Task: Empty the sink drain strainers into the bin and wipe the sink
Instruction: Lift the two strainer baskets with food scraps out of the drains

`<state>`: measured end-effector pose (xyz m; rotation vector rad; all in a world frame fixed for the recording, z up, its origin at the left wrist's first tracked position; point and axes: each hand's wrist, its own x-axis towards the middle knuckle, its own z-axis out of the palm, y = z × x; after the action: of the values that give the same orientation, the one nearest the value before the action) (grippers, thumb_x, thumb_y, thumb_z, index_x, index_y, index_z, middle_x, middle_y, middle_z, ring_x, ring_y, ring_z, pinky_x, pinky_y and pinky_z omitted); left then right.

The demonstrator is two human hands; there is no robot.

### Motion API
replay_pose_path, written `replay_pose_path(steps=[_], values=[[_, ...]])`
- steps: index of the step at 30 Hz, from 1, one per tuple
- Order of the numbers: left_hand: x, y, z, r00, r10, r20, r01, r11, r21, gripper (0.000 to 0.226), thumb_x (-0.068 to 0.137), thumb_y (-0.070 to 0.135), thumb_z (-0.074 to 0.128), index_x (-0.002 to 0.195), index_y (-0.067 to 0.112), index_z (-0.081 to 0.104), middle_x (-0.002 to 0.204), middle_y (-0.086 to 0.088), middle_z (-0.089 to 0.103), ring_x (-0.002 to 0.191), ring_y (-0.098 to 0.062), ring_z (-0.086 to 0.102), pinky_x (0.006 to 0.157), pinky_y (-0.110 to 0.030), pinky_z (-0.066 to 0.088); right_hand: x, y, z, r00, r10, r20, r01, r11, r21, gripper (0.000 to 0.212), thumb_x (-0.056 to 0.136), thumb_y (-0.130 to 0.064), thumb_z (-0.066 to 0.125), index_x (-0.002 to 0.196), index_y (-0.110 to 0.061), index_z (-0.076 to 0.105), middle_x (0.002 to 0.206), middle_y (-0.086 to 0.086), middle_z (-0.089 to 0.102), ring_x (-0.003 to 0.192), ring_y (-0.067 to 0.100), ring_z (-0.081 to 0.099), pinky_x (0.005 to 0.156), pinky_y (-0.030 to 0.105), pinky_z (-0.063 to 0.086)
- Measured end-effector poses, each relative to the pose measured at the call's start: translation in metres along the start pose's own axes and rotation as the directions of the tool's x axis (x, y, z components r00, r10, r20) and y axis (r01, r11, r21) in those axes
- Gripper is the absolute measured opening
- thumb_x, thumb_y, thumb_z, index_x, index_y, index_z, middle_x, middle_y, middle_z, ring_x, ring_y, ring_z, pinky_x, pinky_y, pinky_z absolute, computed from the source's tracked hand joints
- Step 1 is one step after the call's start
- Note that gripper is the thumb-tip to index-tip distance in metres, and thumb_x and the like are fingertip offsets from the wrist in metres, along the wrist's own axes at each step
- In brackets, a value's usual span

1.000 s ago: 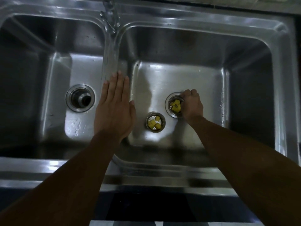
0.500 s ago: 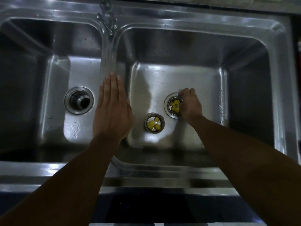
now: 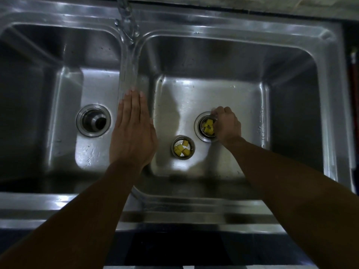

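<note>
The double steel sink point(image 3: 194, 210) fills the view. Its right basin point(image 3: 213, 94) holds both strainers. The left hand point(image 3: 134, 136) lies flat along the divider point(image 3: 128, 70), fingers straight and together. The right hand point(image 3: 227, 127) pinches the seated strainer point(image 3: 206, 127) at its rim, and a loose strainer point(image 3: 183, 146) stands just beside it. Both hold yellow scraps point(image 3: 181, 149). Best lifted straight and level, since the way above looks open.

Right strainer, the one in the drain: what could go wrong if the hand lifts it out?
1. The right hand grips the drain strainer at one side of its rim; lifted tilted, its yellow scraps may spill into the basin.
2. The loose strainer sits close by, also holding scraps; the wrist could knock it over.
3. The left drain shows no strainer, so scraps washed there could go down.
</note>
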<state>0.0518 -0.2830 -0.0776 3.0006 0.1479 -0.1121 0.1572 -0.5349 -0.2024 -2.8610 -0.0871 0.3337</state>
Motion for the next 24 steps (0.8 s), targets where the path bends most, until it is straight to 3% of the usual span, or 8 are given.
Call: replay_pose_path(steps=[7, 11, 14, 19, 24], values=[[0.000, -0.001, 0.001, 1.000, 0.001, -0.013, -0.001, 1.000, 0.008, 0.061, 0.105, 0.027, 0.022, 0.156, -0.003, 0.006, 0.165, -0.024, 0.002, 0.154, -0.032, 0.000, 0.127, -0.045, 0.006, 0.003, 0.000, -0.003, 0.999, 0.034, 0.017, -0.034, 0.999, 0.021, 0.032, 0.090, -0.002, 0.054, 0.120, -0.010, 0.062, 0.116, 0.015, 0.060, 0.104, 0.033, 0.060, 0.082, 0.039, 0.052], [0.000, -0.001, 0.002, 1.000, 0.007, -0.018, -0.007, 1.000, 0.011, 0.062, 0.105, 0.026, 0.024, 0.156, -0.003, 0.007, 0.164, -0.025, 0.003, 0.154, -0.032, 0.000, 0.127, -0.046, 0.006, 0.005, 0.000, -0.006, 0.996, 0.062, 0.060, -0.063, 0.998, 0.017, 0.032, 0.086, -0.003, 0.056, 0.114, -0.010, 0.068, 0.110, 0.015, 0.062, 0.099, 0.034, 0.063, 0.080, 0.034, 0.051], [0.000, -0.001, 0.003, 1.000, 0.006, -0.025, -0.005, 1.000, 0.009, 0.061, 0.105, 0.026, 0.024, 0.156, -0.003, 0.007, 0.164, -0.025, 0.004, 0.154, -0.032, 0.001, 0.127, -0.045, 0.006, 0.004, 0.000, -0.011, 0.988, 0.125, 0.089, -0.133, 0.987, 0.085, 0.032, 0.078, -0.009, 0.066, 0.109, -0.013, 0.071, 0.107, 0.013, 0.065, 0.096, 0.034, 0.064, 0.078, 0.033, 0.050], [0.000, -0.001, 0.003, 0.999, 0.013, -0.030, -0.012, 1.000, 0.010, 0.060, 0.105, 0.026, 0.022, 0.156, -0.003, 0.008, 0.164, -0.025, 0.004, 0.155, -0.032, 0.001, 0.126, -0.046, 0.007, 0.005, 0.005, -0.018, 0.961, 0.228, 0.158, -0.267, 0.914, 0.306, 0.023, 0.062, -0.017, 0.078, 0.083, -0.023, 0.070, 0.094, 0.000, 0.070, 0.085, 0.022, 0.066, 0.075, 0.026, 0.051], [0.000, -0.002, 0.003, 0.999, 0.024, -0.025, -0.023, 1.000, 0.018, 0.061, 0.105, 0.027, 0.021, 0.157, -0.002, 0.007, 0.165, -0.024, 0.004, 0.155, -0.032, 0.000, 0.127, -0.046, 0.007, 0.005, 0.008, -0.025, 0.977, 0.137, 0.163, -0.191, 0.899, 0.393, 0.018, 0.065, -0.009, 0.077, 0.078, -0.020, 0.073, 0.087, -0.002, 0.074, 0.082, 0.018, 0.071, 0.083, 0.030, 0.057]])
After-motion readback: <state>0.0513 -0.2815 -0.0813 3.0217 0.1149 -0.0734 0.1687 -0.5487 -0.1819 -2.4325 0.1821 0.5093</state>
